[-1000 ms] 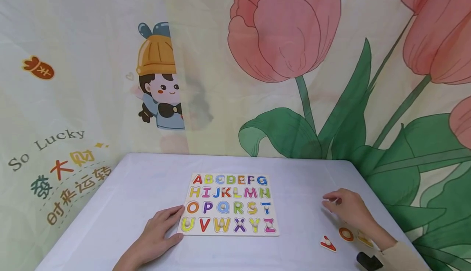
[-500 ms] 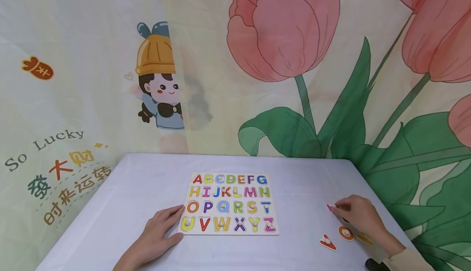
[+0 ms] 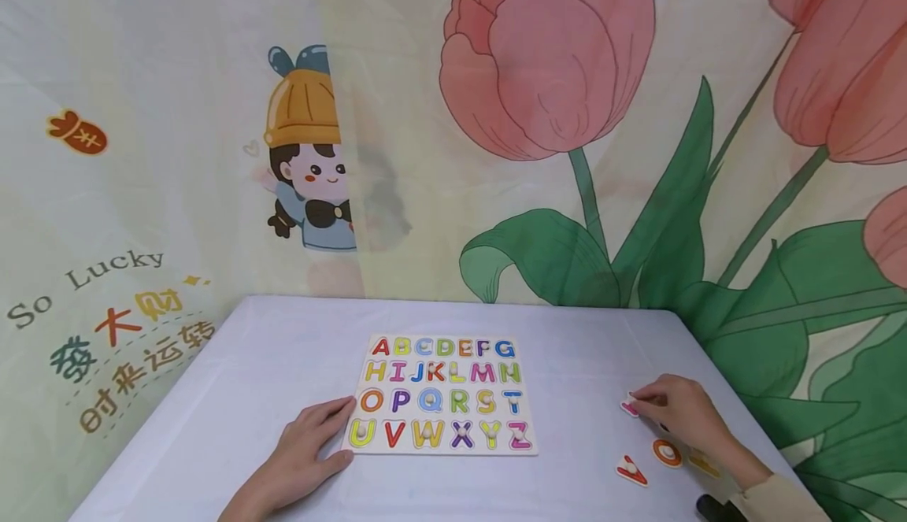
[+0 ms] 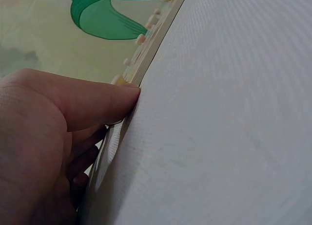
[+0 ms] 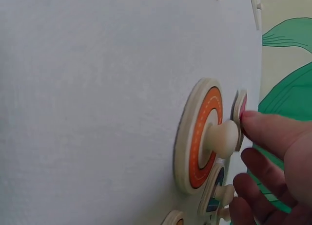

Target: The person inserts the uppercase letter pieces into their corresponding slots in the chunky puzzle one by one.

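Observation:
A white alphabet puzzle board (image 3: 442, 386) with colourful letters lies mid-table, and several of its letters carry small knobs. My left hand (image 3: 303, 447) rests at its left edge, fingers extended along the side. In the left wrist view the thumb (image 4: 105, 101) touches the edge. My right hand (image 3: 683, 412) pinches a pink letter piece (image 3: 629, 405) low over the table; in the right wrist view the thumb meets this pink piece (image 5: 240, 110). Nearest to that hand lies an orange O piece (image 3: 667, 453) with a round knob. A dark piece (image 5: 214, 193) sits beside it.
A red wedge-shaped letter piece (image 3: 631, 470) lies at the front right. Partly under the right wrist is a yellow piece (image 3: 704, 463). A white cloth covers the table (image 3: 212, 404), and a printed tulip curtain (image 3: 397, 152) hangs behind.
My right hand has drawn back slightly toward the loose pieces, and the pink piece now shows at its fingertips. My left hand and the board have stayed put.

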Demonstrator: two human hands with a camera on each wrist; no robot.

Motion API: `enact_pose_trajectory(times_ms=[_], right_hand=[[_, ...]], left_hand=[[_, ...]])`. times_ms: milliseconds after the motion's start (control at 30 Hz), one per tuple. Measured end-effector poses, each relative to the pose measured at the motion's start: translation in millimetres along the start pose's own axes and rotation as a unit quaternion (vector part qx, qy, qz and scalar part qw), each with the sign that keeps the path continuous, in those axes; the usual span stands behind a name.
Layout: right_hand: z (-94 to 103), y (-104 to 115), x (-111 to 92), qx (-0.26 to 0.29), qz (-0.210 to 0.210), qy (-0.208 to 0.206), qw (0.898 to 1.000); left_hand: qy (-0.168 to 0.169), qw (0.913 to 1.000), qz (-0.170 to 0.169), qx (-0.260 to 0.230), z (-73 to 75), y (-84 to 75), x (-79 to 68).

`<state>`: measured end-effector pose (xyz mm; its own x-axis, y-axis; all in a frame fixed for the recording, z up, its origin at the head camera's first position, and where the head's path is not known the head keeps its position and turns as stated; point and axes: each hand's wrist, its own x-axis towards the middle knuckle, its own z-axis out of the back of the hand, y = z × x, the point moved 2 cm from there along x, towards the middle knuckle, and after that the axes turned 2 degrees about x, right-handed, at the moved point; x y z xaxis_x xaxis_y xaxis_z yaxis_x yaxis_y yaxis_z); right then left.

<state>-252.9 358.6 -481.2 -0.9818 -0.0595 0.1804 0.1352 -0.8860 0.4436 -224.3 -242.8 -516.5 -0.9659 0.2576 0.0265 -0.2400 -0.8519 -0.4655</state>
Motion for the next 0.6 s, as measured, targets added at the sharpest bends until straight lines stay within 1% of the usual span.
enact_pose_trajectory(times_ms=[167,367,467,600], right_hand=[[-3.2,5.4,2.7,0.022,0.038,0.017,0.999],[-6.2,9.6,6.4,0.038,0.060,0.038,0.997],[-7.1,18.4,8.1,0.055,0.057,0.047,0.996],[-10.3,38.7,12.2,0.062,0.066,0.050,0.995]], left_hand=[[0.001,1.0000,-0.001,0.003,-1.4,1.1,-0.5],[0.004,1.0000,0.002,-0.002,-2.1,0.8,-0.8],[0.003,1.0000,0.000,0.000,-1.7,0.5,-0.3],[0.002,1.0000,-0.003,0.002,-1.2,0.4,0.7]])
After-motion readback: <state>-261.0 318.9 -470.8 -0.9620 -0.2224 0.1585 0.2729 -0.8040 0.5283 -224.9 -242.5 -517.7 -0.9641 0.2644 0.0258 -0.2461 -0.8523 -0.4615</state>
